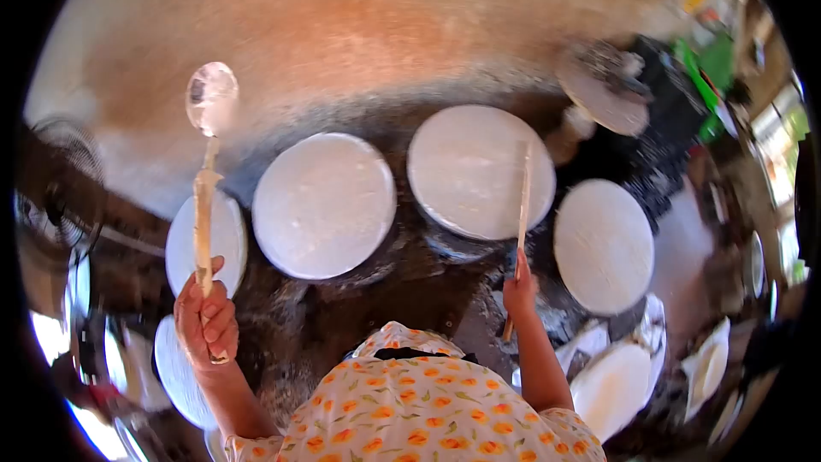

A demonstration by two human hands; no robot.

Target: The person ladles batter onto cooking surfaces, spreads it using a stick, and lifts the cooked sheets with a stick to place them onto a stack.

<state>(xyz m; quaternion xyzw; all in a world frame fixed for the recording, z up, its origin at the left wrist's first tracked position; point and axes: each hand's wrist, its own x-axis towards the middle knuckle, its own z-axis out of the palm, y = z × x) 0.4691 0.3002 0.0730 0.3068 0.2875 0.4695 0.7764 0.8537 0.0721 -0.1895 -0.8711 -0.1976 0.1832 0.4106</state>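
Observation:
In my left hand (205,325), raised at the left, is a ladle (203,205) with a long, pale, wrapped-looking handle and a shiny round bowl at its upper end. My fingers are closed around the lower handle. My right hand (520,289) grips a thin wooden stick (524,197), which points upward across the right part of a large round white surface (470,171). Whether the stick touches that surface I cannot tell. Beside it lies another white round (325,205), between my two hands. A third white round (603,244) is right of my right hand.
Partly behind my left hand is a further white round (180,239). A stained wall (342,26) rises behind. A fan (60,171) stands far left. At the right back are a round lid-like disc (603,98), black sheeting (658,120) and a green object (714,77). White cloth-like bundles (611,385) lie lower right.

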